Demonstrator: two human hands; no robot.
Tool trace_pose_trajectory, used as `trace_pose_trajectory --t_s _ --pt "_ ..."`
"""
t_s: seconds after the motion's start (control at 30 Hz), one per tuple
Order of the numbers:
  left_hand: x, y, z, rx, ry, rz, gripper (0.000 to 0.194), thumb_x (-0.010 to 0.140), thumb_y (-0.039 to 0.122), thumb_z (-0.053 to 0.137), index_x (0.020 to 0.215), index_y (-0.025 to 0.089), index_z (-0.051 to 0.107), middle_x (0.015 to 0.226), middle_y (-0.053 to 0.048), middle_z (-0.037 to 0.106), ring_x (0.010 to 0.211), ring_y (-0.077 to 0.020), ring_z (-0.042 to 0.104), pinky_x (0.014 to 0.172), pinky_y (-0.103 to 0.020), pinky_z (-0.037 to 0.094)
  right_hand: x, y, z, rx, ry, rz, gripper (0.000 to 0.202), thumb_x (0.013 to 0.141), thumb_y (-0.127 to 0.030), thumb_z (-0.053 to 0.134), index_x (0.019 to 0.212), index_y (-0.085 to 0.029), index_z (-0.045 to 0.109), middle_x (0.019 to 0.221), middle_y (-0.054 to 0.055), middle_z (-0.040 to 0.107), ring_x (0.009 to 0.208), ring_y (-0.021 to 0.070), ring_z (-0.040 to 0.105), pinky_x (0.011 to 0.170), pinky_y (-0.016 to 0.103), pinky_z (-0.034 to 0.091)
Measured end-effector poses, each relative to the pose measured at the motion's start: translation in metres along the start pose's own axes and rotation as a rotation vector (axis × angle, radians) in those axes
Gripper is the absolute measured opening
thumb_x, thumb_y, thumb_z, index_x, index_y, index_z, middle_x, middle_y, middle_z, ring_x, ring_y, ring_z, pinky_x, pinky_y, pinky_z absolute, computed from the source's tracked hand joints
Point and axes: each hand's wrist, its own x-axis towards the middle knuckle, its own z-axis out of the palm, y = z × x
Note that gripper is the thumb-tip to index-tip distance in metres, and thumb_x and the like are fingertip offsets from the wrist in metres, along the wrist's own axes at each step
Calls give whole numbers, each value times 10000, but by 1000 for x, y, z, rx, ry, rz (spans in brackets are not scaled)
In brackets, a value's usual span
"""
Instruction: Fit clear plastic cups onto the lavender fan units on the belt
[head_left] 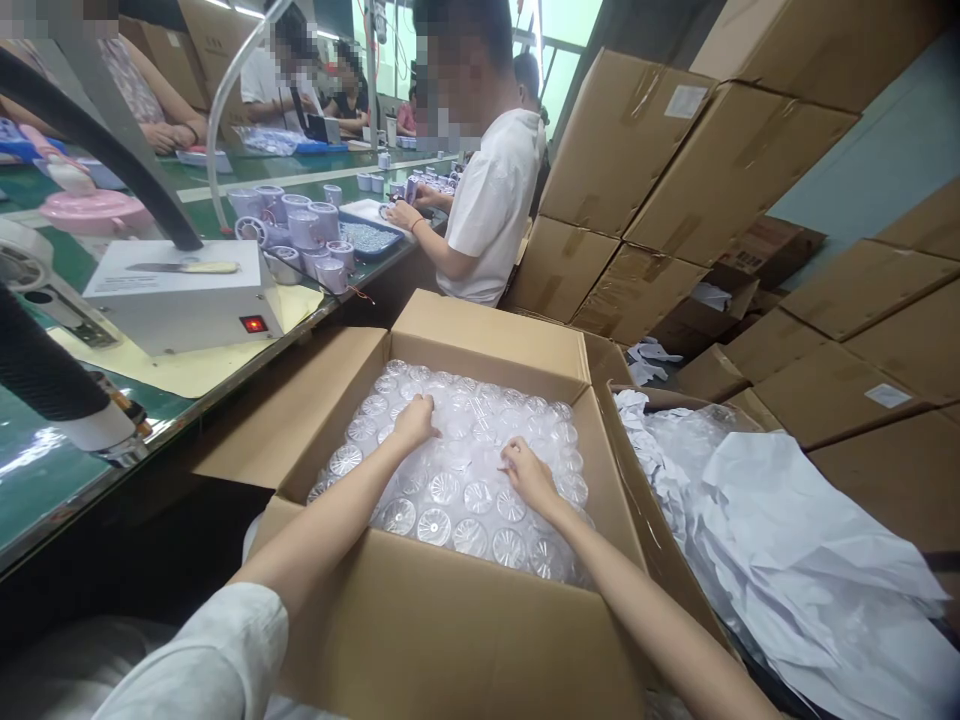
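Note:
An open cardboard box [450, 625] stands before me, its flaps folded outward. Rows of clear round plastic parts [433, 526] with ribbed, fan-like faces fill it. Thin clear plastic film [466, 455] lies wrinkled over the middle of them. My left hand [415, 421] is closed, fingers curled in, at the film's left side. Across from it, my right hand [529, 476] pinches the film between thumb and fingers. Both hands are inside the box's outline, just above the parts. What lies beneath the top layer is hidden.
Left is a green workbench [176, 405] with a grey device [187, 295], a knife [184, 267] on it, and lilac cup-shaped parts [304, 228]. A co-worker [491, 190] works beyond the box. Crumpled white sheets [802, 560] fill a carton at right; stacked cartons [660, 170] rise behind.

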Motion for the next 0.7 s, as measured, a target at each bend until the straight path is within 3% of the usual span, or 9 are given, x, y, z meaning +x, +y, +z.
trace_pose_trajectory --t_s 0.2,0.37,0.5,0.7 --pt "-9 26 14 -17 -76 316 309 918 316 563 1190 169 577 1225 -94 590 1043 -209 607 896 -418 526 19 26 -42 198 204 30 213 957 -348 562 954 -139 606 957 41 619 867 181 605 794 363 507" --pt "-5 27 21 24 -133 366 300 918 317 566 1173 161 584 1186 -91 608 1034 -208 616 878 -408 534 21 41 -65 279 362 152 290 1000 -399 471 1098 -144 571 963 47 613 764 156 607 692 320 525" --pt "3 26 16 78 -175 399 302 916 304 569 1183 165 583 1233 -99 587 1077 -219 598 912 -428 520 30 44 -63 234 262 177 250 967 -359 555 1076 -140 606 1034 60 635 895 192 630 806 381 532" --pt "14 39 17 148 -229 420 279 921 303 559 1165 173 597 1253 -103 580 1080 -213 596 924 -427 516 68 35 -37 47 24 266 263 944 -333 602 1132 -149 611 1165 84 614 1027 230 612 894 445 515"
